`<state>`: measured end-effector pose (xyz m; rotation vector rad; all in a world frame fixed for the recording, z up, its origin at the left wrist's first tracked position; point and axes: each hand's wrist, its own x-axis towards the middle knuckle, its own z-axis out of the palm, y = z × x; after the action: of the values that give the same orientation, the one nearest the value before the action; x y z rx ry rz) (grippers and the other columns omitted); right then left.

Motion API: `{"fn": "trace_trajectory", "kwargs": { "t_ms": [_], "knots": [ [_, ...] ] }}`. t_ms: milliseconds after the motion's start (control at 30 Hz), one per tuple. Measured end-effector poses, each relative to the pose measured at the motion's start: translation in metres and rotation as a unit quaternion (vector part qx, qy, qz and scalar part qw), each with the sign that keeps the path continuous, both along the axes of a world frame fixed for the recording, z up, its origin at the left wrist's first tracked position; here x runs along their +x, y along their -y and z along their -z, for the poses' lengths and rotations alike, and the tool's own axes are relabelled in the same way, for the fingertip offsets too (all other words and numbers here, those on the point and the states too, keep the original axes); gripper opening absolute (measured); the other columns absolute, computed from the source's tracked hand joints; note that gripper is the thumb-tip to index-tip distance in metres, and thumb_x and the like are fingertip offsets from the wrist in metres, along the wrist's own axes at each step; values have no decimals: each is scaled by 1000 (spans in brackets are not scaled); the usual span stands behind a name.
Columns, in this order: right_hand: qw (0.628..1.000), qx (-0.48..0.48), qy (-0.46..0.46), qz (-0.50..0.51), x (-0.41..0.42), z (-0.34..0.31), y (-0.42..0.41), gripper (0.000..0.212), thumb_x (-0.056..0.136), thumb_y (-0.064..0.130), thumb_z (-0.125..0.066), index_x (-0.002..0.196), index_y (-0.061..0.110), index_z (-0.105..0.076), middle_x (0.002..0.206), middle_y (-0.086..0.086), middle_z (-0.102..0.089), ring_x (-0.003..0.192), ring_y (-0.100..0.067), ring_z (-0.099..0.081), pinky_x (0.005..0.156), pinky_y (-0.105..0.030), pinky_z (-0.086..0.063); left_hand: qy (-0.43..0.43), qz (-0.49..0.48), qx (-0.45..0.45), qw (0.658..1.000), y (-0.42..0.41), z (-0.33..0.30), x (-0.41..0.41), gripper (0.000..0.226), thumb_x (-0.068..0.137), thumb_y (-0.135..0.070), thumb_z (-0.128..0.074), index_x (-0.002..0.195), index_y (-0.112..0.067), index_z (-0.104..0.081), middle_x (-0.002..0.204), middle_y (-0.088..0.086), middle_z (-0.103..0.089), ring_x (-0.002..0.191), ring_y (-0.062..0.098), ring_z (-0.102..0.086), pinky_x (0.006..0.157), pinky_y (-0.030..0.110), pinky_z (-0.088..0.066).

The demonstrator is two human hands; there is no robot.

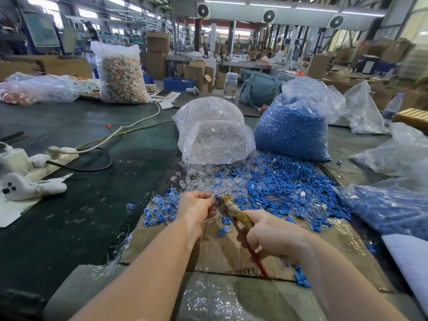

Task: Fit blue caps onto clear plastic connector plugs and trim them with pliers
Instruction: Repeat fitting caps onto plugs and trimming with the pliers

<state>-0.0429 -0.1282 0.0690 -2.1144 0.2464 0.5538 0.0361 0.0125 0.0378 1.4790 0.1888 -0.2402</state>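
Observation:
My right hand (pixel 273 235) grips the pliers (pixel 238 215) by their taped and red handles, jaws pointing up-left. My left hand (pixel 196 207) pinches a small plug with a blue cap against the pliers' jaws; the piece is mostly hidden by my fingertips. Beyond my hands a loose heap of blue caps (pixel 284 184) mixes with clear plugs (pixel 203 177). A small pile of capped plugs (pixel 159 209) lies to the left of my left hand. All of it rests on a cardboard sheet (pixel 227 253).
A bag of clear plugs (pixel 215 133) and a bag of blue caps (pixel 294 128) stand behind the heap. Another blue-filled bag (pixel 389 209) lies at right. A power strip (pixel 53 161) with cables and a white cloth sit at left on the dark table (pixel 69 228).

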Motion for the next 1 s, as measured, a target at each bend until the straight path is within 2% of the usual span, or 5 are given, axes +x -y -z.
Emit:
{"fn": "trace_trajectory", "kwargs": {
  "t_ms": [433,533,633,833,1000],
  "knots": [
    [999,11,33,33,-2,6,-8,27,77,-8,-39,77,18,-47,75,-7,-47,62,-19,-43,57,-31,-39,-19,-30,-22,999,3,5,0,14,88,5,-55,78,-4,-59,66,8,-57,52,11,-52,43,15,-48],
    [995,65,26,70,-5,10,-7,41,72,-10,-49,98,21,-58,72,-4,-49,52,-13,-45,49,-24,-38,-36,-47,-29,998,3,8,0,15,88,5,-55,77,-5,-58,67,9,-58,53,13,-53,44,17,-48],
    [991,86,45,95,-3,18,-6,69,67,-13,-55,129,17,-51,76,-3,-53,52,-12,-48,48,-23,-38,-52,-66,-47,995,3,10,2,14,88,4,-55,78,-6,-58,70,10,-60,56,14,-56,46,19,-48],
    [977,173,14,125,-6,16,-3,60,66,-15,-53,117,16,-59,73,-7,-54,56,-17,-48,47,-25,-37,-55,-67,-66,994,3,7,3,9,87,4,-57,81,-3,-60,71,12,-61,55,15,-58,44,18,-50],
    [983,-1,116,144,3,22,4,64,73,-9,-58,132,15,-47,95,-2,-50,65,-12,-51,46,-15,-42,-17,-127,1,992,-10,16,9,8,88,2,-56,90,-5,-60,72,12,-62,55,16,-58,54,24,-51]
  ]
}}
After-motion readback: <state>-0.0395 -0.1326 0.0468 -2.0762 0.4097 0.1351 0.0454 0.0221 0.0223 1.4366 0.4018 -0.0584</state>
